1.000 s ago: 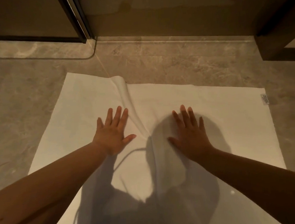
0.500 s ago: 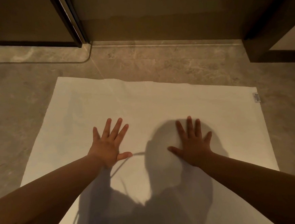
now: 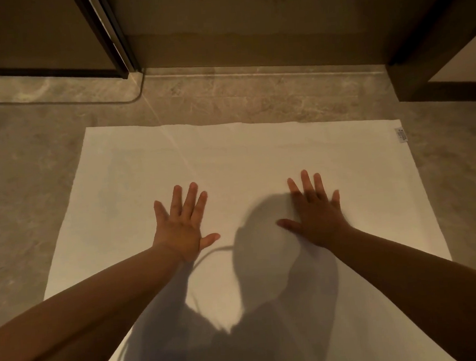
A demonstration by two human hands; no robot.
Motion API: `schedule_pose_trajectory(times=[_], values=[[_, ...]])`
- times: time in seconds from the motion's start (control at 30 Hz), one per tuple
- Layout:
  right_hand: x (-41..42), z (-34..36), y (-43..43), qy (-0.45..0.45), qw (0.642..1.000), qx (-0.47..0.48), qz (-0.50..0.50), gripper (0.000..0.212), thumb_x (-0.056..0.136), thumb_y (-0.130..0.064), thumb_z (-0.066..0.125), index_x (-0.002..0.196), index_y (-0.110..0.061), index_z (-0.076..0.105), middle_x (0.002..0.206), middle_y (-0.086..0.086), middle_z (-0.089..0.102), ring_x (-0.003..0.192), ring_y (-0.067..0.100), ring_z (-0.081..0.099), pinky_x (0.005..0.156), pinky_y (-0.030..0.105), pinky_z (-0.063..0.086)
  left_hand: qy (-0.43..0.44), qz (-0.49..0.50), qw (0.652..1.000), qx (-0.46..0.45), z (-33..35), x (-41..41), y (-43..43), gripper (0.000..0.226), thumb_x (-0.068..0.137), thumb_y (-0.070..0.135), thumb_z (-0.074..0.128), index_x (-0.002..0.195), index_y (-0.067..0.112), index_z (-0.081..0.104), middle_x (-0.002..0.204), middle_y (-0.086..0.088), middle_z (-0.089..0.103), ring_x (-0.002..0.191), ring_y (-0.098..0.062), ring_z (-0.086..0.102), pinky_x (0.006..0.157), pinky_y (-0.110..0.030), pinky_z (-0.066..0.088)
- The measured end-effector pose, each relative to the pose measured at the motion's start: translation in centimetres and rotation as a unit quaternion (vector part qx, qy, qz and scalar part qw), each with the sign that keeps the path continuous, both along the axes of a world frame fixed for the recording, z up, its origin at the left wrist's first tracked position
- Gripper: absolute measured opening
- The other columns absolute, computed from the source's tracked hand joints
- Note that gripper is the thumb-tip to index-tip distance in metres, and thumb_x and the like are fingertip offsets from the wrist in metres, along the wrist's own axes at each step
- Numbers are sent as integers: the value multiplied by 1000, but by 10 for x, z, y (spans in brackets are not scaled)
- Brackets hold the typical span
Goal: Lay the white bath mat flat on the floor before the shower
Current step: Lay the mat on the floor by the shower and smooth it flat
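Pressing both palms, left hand (image 3: pixel 182 230) and right hand (image 3: pixel 318 216) hide mat (image 3: pixel 257 156) creases, perhaps.

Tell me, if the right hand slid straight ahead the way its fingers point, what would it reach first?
The right hand would cross bare bath mat to its far edge, then floor tile. Nothing else seems to lie in between.

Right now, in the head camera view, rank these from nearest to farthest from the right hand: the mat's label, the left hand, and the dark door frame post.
From the right hand:
1. Left hand, beside it on the white bath mat.
2. Label, at the mat's far right corner.
3. Dark door frame post, far left, beyond the mat.
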State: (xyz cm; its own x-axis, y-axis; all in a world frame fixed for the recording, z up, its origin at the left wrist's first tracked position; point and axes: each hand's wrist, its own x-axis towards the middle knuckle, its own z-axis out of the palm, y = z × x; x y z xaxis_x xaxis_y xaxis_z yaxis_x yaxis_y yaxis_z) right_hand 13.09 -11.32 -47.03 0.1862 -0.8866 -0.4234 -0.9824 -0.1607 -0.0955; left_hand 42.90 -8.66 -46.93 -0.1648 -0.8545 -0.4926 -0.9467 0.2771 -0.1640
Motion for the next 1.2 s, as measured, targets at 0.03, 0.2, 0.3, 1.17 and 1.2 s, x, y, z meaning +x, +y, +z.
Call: schedule_pose_trajectory(times=[0.03,0.2,0.3,1.17,1.2], values=[[0,1,4,-7,1000,-20,-11,97,78,-81,26,150,-29,-12,158,7,-22,144,31,-21,112,64,2,30,-5,999,-17,2,-5,5,84,88,69,11,139,18,-33,150,-10,-34,141,-38,-22,109,-63,10],[3,-11,71,-25,999,-31,-16,95,76,-84,14,145,-33,-26,156,4,-28,140,26,-31,111,60,-5,85,-92,992,-28,2,-26,43,89,81,72,22,151,20,2,158,-12,-4,143,-41,-1,105,-69,19],[0,-16,95,-11,1000,-24,10,92,78,-85,11,148,-33,-20,157,5,-23,142,28,-27,111,60,-9,65,-81,995,5,-14,-25,53,93,77,80,10,138,25,-35,147,-7,-41,135,-40,-32,105,-68,-5],[-43,-14,45,34,999,-19,24,86,72,-84,-8,139,-37,-35,151,1,-37,138,26,-34,110,65,-9,-17,-81,994,66,0,-77,0,93,80,79,10,133,21,-40,142,-11,-46,132,-42,-35,107,-69,5],[-43,-14,44,35,999,-18,25,86,72,-84,-9,139,-37,-36,151,1,-37,138,26,-34,109,65,-9,-18,-81,994,68,1,-78,-1,93,80,79,10,133,21,-40,142,-10,-46,132,-42,-36,107,-69,4]])
